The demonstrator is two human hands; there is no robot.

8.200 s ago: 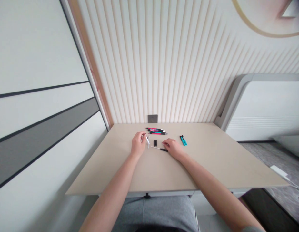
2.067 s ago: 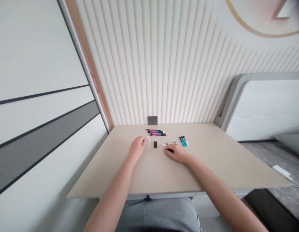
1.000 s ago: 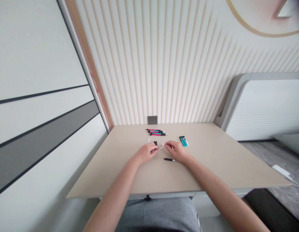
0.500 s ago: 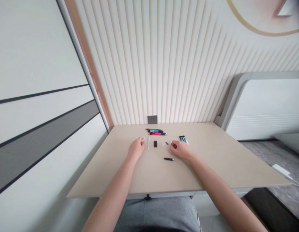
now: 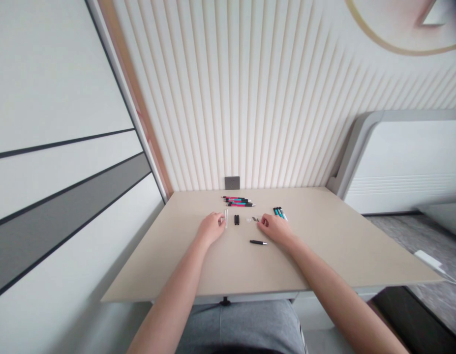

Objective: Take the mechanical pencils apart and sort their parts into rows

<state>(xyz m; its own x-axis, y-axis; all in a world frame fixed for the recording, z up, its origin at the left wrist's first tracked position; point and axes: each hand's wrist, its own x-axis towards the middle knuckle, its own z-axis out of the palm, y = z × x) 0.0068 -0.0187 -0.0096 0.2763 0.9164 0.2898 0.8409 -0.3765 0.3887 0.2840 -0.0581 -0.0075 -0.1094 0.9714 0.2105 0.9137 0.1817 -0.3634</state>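
Observation:
My left hand (image 5: 211, 227) rests at the left of the small parts, its fingers curled and pinched around a thin white stick like a pen refill, mostly hidden by the fingers. Right beside those fingertips lie thin white refills (image 5: 227, 219). My right hand (image 5: 274, 227) is closed at the fingertips beside small dark metal pieces (image 5: 255, 219); what it pinches, if anything, is hidden. Between the hands are two short black barrels (image 5: 236, 220) and several tiny whitish parts (image 5: 249, 221). Nearer me lies a black pen section with a silver tip (image 5: 258, 242).
Several red, blue and black pens (image 5: 238, 201) lie in a group toward the wall. Blue and white pen barrels with black ends (image 5: 280, 213) sit just beyond my right hand. The beige table (image 5: 168, 265) meets a ribbed wall with a dark socket plate (image 5: 232, 183).
My left hand has moved slightly right, bringing its white stick up against the other white refills. My right hand has shifted a little left, its fingertips close to the small metal pieces.

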